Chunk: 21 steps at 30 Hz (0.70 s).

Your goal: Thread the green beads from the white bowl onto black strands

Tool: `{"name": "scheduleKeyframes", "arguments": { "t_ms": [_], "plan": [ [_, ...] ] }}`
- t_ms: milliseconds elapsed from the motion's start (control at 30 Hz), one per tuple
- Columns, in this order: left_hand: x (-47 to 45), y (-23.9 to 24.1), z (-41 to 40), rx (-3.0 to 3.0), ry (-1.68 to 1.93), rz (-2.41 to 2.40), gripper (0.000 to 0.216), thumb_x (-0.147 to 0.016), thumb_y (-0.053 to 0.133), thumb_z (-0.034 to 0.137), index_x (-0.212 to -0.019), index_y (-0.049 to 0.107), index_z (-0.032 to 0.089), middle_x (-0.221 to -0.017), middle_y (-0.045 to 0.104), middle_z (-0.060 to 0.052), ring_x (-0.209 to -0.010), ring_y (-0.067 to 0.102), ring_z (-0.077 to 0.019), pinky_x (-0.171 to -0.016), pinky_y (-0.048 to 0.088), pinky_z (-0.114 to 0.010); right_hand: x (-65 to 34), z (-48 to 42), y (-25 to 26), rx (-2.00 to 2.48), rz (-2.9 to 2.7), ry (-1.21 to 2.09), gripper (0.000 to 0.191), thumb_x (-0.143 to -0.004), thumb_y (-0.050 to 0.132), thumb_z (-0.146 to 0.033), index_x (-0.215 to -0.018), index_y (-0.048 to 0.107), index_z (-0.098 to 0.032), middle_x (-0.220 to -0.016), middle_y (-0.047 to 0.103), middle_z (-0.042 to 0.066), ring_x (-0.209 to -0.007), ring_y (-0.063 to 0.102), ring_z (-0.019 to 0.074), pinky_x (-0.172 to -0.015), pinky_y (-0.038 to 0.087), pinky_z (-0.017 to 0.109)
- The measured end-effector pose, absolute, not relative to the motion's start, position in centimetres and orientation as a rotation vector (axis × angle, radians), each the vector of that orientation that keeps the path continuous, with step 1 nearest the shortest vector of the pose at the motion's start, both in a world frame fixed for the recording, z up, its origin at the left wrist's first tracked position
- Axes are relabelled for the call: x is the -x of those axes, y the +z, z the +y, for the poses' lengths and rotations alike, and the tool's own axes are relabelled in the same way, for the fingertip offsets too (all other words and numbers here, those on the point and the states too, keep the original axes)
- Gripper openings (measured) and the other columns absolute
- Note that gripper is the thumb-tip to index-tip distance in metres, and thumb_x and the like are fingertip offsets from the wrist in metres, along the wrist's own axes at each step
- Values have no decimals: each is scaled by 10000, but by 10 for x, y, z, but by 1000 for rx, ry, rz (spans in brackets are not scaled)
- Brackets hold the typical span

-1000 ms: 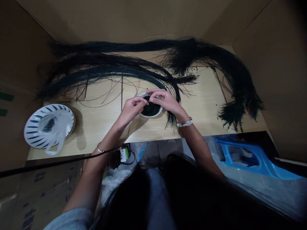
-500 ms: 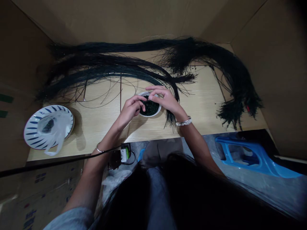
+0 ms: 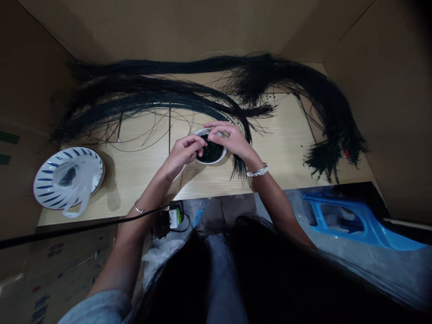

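A small white bowl (image 3: 216, 162) stands on the table, filled with tiny dark green glinting pieces (image 3: 211, 152) that look like beads. Over its left side, my left hand (image 3: 185, 152) is closed, thumb and index finger pinched together and the other fingers curled. My right hand (image 3: 232, 140) reaches over the bowl from the right, its thumb and index tip pressed together while other fingers stretch out past the far rim. What either pinch holds is too small to make out. Behind the bowl, a bundle of long dark strands (image 3: 189, 100) curves round and ends beside my right wrist.
More dark strand bundles (image 3: 175, 67) lie along the back, and one bundle (image 3: 337, 103) bends down the right side. A striped plate (image 3: 47, 180) with a clear plastic bag (image 3: 81, 180) sits at left. Cardboard walls (image 3: 202, 27) surround the table. A blue stool (image 3: 367, 225) stands below right.
The left thumb has come up against the index finger, and that hand's fingers are more curled. My right hand has stayed almost in place above the bowl.
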State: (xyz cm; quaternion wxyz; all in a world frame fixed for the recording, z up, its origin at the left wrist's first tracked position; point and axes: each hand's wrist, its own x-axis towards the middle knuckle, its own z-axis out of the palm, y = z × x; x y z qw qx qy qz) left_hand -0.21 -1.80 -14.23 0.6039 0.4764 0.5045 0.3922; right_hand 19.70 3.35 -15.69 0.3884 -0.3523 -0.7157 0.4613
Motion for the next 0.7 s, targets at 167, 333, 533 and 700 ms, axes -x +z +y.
{"name": "scheduleKeyframes", "arguments": {
  "t_ms": [167,333,533,700],
  "plan": [
    [3,-142,-16,-1084,948,1186,219,-780,737,369,-844,693,164,-572,525,22,-403,255,-39,-421,109,-227,-196,37,-161,946,-1805,1144,459,-941,599,-664,-867,776,-247,-1264,733,60,-1264,630,241,-1211,362,459],
    [7,-139,-16,-1079,990,1211,190,-761,727,345,-831,699,170,-527,450,49,-406,254,-48,-427,111,-227,-193,33,-170,1239,-2007,855,230,-967,644,-407,-857,764,-244,-1374,665,59,-1385,476,315,-1219,301,578],
    [7,-138,-17,-1073,994,1235,148,-728,709,306,-779,682,170,-479,342,78,-410,244,-56,-434,127,-222,-193,26,-178,1302,-2277,726,50,-849,742,-213,-891,762,-229,-1515,541,75,-1458,333,404,-1196,266,691],
    [5,-137,-17,-1050,988,1246,164,-712,721,312,-773,679,166,-468,326,88,-408,227,-53,-438,118,-222,-193,27,-177,1279,-2271,691,85,-899,693,-219,-844,758,-229,-1494,559,67,-1448,348,395,-1188,280,686]
  ]
}}
